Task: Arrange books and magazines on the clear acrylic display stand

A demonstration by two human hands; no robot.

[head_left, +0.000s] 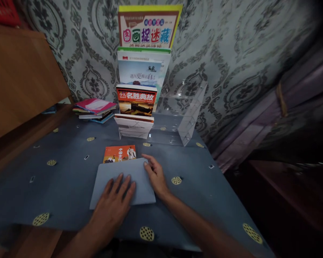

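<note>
A plain pale blue book (140,172), closed and thin, lies on the cloth-covered table in front of me. My left hand (114,197) rests flat on its cover with the fingers spread, so it is open. At the book's far right corner, my right hand (156,173) pinches the edge, thumb on the cover and fingers along the side. Poking out from beneath the far edge is an orange book (120,153) with a crane and a robed figure on its front; its lower part is hidden.
A clear acrylic tiered rack (190,118) stands against the wall, its left side filled with upright books (136,102). A stack of books (95,107) lies left of it. A wooden panel (21,79) rises at the left, and a tied curtain (247,132) hangs at the right.
</note>
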